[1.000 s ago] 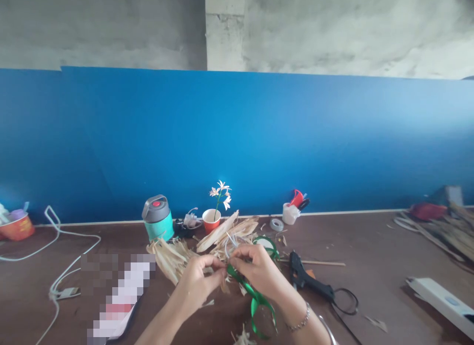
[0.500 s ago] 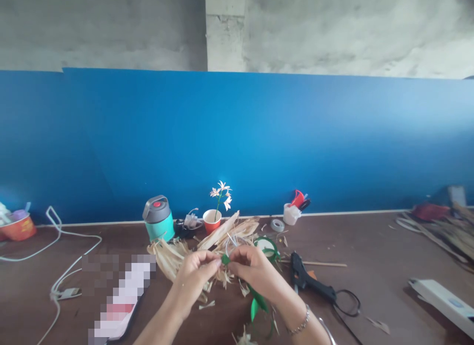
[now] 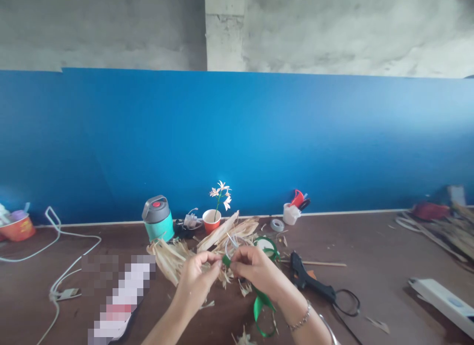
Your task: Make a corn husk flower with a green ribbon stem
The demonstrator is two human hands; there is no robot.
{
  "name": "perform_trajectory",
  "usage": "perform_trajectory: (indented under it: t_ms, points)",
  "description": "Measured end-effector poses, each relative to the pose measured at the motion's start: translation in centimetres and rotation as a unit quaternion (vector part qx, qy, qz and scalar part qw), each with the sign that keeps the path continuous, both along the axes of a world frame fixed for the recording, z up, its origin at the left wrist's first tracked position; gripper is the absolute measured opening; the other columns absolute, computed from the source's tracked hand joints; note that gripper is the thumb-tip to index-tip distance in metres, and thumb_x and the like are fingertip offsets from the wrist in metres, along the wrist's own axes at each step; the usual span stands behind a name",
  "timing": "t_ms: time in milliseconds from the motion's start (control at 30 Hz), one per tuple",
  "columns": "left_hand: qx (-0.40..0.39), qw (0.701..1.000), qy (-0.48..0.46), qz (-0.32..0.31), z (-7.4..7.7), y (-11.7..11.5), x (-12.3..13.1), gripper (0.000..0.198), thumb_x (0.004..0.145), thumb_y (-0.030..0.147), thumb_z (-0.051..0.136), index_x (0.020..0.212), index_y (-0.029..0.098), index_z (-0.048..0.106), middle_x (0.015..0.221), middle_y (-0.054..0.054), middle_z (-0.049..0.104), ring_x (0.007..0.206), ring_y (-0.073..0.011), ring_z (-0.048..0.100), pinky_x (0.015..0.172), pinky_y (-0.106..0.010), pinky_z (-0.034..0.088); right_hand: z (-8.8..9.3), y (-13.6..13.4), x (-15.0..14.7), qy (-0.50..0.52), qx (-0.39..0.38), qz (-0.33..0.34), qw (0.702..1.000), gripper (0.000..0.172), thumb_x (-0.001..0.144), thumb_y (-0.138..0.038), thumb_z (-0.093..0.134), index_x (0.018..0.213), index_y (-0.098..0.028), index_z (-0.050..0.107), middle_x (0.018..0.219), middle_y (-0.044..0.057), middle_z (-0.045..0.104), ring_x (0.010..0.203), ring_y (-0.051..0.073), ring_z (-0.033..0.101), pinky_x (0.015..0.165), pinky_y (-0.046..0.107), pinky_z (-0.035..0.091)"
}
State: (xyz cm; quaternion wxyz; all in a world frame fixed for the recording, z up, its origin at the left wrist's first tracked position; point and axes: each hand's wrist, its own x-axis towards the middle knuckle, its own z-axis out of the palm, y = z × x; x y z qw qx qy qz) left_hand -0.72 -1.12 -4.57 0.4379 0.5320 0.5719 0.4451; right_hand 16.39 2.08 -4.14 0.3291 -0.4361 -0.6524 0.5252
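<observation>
Between my two hands, a small stretch of green ribbon (image 3: 226, 261) is pinched at the fingertips. My left hand (image 3: 200, 276) is closed on its left side, thumb against forefinger. From the other side my right hand (image 3: 255, 272) grips the ribbon, whose loose length hangs below the wrist in a curl. Just behind my right hand lies a roll of green ribbon (image 3: 277, 254). White wire (image 3: 230, 240) rises behind the fingers. Dried corn husks (image 3: 172, 258) spread under and beyond both hands, with small husk scraps around them.
Behind stand a teal jar (image 3: 158, 221), an orange cup (image 3: 212, 221) with a husk flower (image 3: 222, 191), a tape roll (image 3: 277, 225) and a white cup of tools (image 3: 292, 214). A black glue gun (image 3: 311, 280) lies right, a wooden stick (image 3: 324, 264) behind it. White cables (image 3: 59, 256) lie left.
My hands have drawn slightly apart, so more green ribbon shows between the fingertips. The hanging ribbon below my right wrist has shifted and now forms a loop.
</observation>
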Motion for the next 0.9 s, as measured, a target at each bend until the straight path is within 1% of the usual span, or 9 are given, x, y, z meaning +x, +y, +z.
perform_trajectory:
  t_ms: [100, 167, 233, 300, 367, 467, 600, 767, 900]
  points:
    - [0.008, 1.0, -0.013, 0.02, 0.0, 0.1, -0.1, 0.03, 0.069, 0.044, 0.062, 0.076, 0.015, 0.065, 0.05, 0.003, 0.049, 0.046, -0.0107, 0.038, 0.048, -0.023, 0.029, 0.1, 0.6, 0.4, -0.131, 0.057, -0.022, 0.99, 0.026, 0.085, -0.033, 0.048, 0.075, -0.014, 0.063, 0.066, 0.002, 0.064, 0.058, 0.012, 0.054, 0.054, 0.021, 0.038]
    - [0.01, 0.998, -0.035, 0.042, -0.1, 0.3, -0.1, 0.03, 0.068, 0.044, 0.063, 0.074, 0.015, 0.065, 0.051, 0.002, 0.052, 0.049, -0.0118, 0.042, 0.049, -0.023, 0.03, -0.1, 1.1, 0.7, -0.242, 0.102, -0.065, 0.963, 0.03, 0.09, -0.026, 0.04, 0.082, -0.014, 0.066, 0.072, 0.005, 0.067, 0.066, 0.015, 0.06, 0.059, 0.023, 0.041]
    - [0.012, 0.997, -0.057, 0.053, -0.4, 0.5, -0.1, 0.029, 0.067, 0.043, 0.065, 0.073, 0.014, 0.066, 0.052, 0.0, 0.057, 0.053, -0.0136, 0.048, 0.051, -0.023, 0.032, -0.8, 1.4, 0.8, -0.314, 0.111, -0.097, 0.938, 0.025, 0.085, -0.017, 0.043, 0.082, -0.013, 0.067, 0.075, 0.009, 0.068, 0.074, 0.021, 0.063, 0.067, 0.028, 0.044]
    - [0.013, 0.996, -0.07, 0.052, -0.8, 0.8, -0.1, 0.029, 0.067, 0.043, 0.065, 0.073, 0.014, 0.067, 0.054, -0.001, 0.06, 0.056, -0.0156, 0.053, 0.054, -0.024, 0.035, -1.7, 1.6, 0.7, -0.363, 0.108, -0.103, 0.92, 0.017, 0.078, -0.012, 0.052, 0.084, -0.011, 0.068, 0.084, 0.015, 0.07, 0.086, 0.028, 0.064, 0.076, 0.034, 0.044]
    - [0.013, 0.995, -0.082, 0.046, -1.2, 0.9, -0.1, 0.029, 0.067, 0.042, 0.066, 0.072, 0.014, 0.068, 0.057, -0.002, 0.064, 0.06, -0.0165, 0.056, 0.059, -0.026, 0.038, -2.8, 1.5, 0.4, -0.402, 0.112, -0.101, 0.903, 0.026, 0.073, -0.009, 0.058, 0.098, -0.008, 0.066, 0.098, 0.02, 0.069, 0.1, 0.032, 0.062, 0.085, 0.036, 0.042]
    - [0.006, 0.994, -0.1, 0.039, -1.3, 1.0, -0.3, 0.027, 0.067, 0.04, 0.067, 0.071, 0.014, 0.068, 0.063, -0.004, 0.067, 0.061, -0.0161, 0.057, 0.063, -0.027, 0.04, -3.9, 1.6, 0.0, -0.436, 0.112, -0.102, 0.887, 0.044, 0.071, -0.005, 0.056, 0.115, -0.005, 0.058, 0.106, 0.021, 0.067, 0.105, 0.032, 0.06, 0.088, 0.034, 0.041]
    - [-0.011, 0.994, -0.108, 0.012, -0.9, 1.0, -0.6, 0.024, 0.068, 0.038, 0.067, 0.07, 0.015, 0.068, 0.063, -0.003, 0.066, 0.063, -0.016, 0.056, 0.064, -0.027, 0.039, -4.1, 2.0, 0.0, -0.453, 0.099, -0.116, 0.878, 0.049, 0.072, -0.002, 0.049, 0.121, -0.006, 0.054, 0.103, 0.02, 0.068, 0.101, 0.03, 0.062, 0.084, 0.033, 0.041]
    - [-0.017, 0.994, -0.11, 0.015, -0.6, 0.9, -0.8, 0.023, 0.067, 0.038, 0.068, 0.069, 0.015, 0.068, 0.06, -0.002, 0.064, 0.061, -0.0147, 0.053, 0.065, -0.027, 0.038, -3.4, 2.6, 1.1, -0.422, 0.088, -0.121, 0.894, 0.041, 0.064, -0.007, 0.054, 0.104, -0.013, 0.063, 0.096, 0.013, 0.069, 0.094, 0.027, 0.063, 0.075, 0.029, 0.04]
    - [-0.017, 0.993, -0.114, 0.016, -0.6, 1.0, -0.9, 0.022, 0.066, 0.037, 0.069, 0.07, 0.015, 0.068, 0.057, -0.001, 0.063, 0.059, -0.0141, 0.052, 0.063, -0.026, 0.037, -3.6, 3.4, 2.4, -0.374, 0.076, -0.108, 0.918, 0.042, 0.061, -0.01, 0.056, 0.101, -0.016, 0.066, 0.081, 0.005, 0.068, 0.074, 0.019, 0.061, 0.06, 0.024, 0.037]
